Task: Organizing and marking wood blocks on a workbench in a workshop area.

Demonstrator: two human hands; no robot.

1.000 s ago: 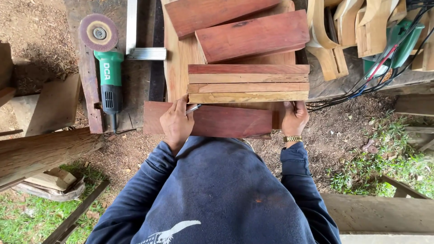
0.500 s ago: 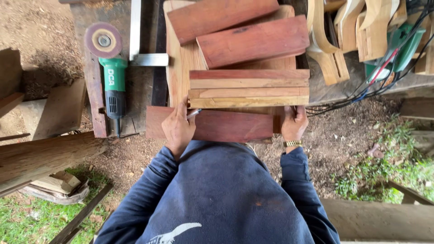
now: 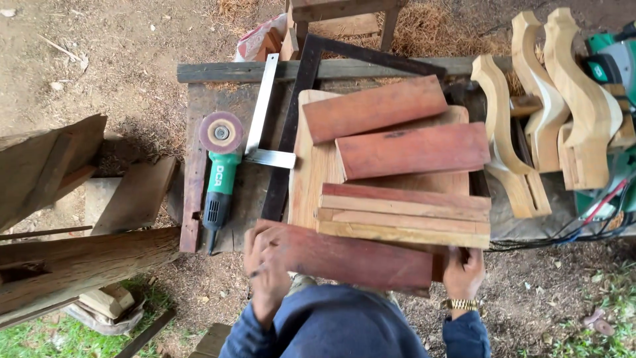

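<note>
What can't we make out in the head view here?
- Left hand: blurred; what its fingers pinch is unclear.
- Red board: right end covered by the right hand; far edge under stacked boards.
- Green machine: cut off by the right edge, hidden behind carved legs.

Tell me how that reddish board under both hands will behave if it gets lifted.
The reddish board looks like thick solid wood, so probably stiff and fairly heavy. Its flat faces make rolling unlikely. The left hand and right hand grip opposite ends, which should keep it level; one-handed, it might tilt.
</note>
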